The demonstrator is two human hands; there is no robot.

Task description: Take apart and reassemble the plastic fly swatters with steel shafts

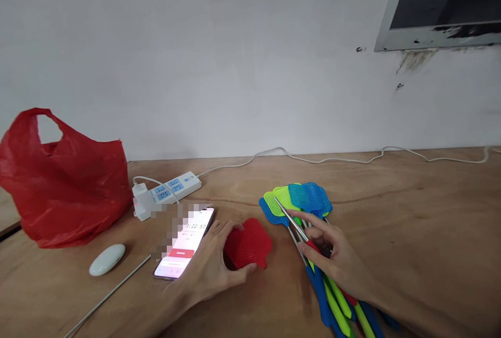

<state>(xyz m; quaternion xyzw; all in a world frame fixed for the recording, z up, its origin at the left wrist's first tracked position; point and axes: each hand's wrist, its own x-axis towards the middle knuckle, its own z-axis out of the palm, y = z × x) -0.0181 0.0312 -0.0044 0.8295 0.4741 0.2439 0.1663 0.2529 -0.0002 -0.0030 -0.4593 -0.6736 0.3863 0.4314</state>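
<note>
My left hand (221, 260) curls round the edge of a red mesh fly swatter head (250, 244), thumb along its near side. Whether it is one head or several stacked, I cannot tell. Between the fingers and thumb of my right hand (329, 249) is a metal rod (289, 218) with a red handle, its bare tip pointing up and left. Beneath that hand lies a pile of fly swatters, with overlapping blue heads (311, 197) and lime green heads (279, 200) at the back. Their blue and green handles (332, 301) fan toward the front edge, partly hidden by my right hand and forearm.
Left of my left hand lies a lit phone (186, 246). Behind it sits a white power strip (180, 185), its cable (282, 149) running along the wall. Further left are a white oval object (107, 260), a thin cord (113, 291) and a red plastic bag (74, 186).
</note>
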